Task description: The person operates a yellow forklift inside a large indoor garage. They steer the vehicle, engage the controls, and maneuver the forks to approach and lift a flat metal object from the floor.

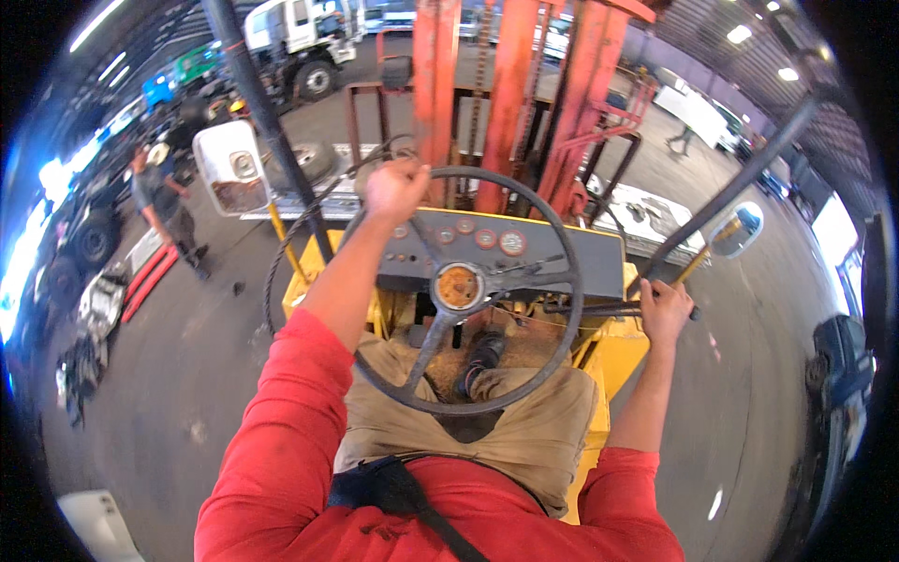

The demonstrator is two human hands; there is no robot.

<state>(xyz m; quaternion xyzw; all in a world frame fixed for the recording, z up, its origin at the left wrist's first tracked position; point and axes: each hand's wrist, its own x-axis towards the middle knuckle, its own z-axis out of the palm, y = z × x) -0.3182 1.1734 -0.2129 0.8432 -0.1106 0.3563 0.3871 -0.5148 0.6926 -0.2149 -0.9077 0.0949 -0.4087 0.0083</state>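
My left hand (395, 191) is closed round the upper left rim of a black steering wheel (573, 281), whose hub is worn to rust. Out to the right, my right hand (666, 310) grips one of the dark control levers (599, 307) beside the dashboard; its fingers partly hide the lever's end. Round gauges sit in the grey dashboard (581, 245) behind the wheel. Beyond it rises the orange-red forklift mast (510, 103) with its chains. A dark shoe (483, 361) rests on the rusty floor of the yellow forklift, under the wheel.
A person (159, 201) stands on the left near red bars (148, 281) on the floor. Someone else (684, 139) is farther off at the right. White panels lie in front of the mast. A white truck (304, 42) stands far left; a dark vehicle (838, 361) is at the right.
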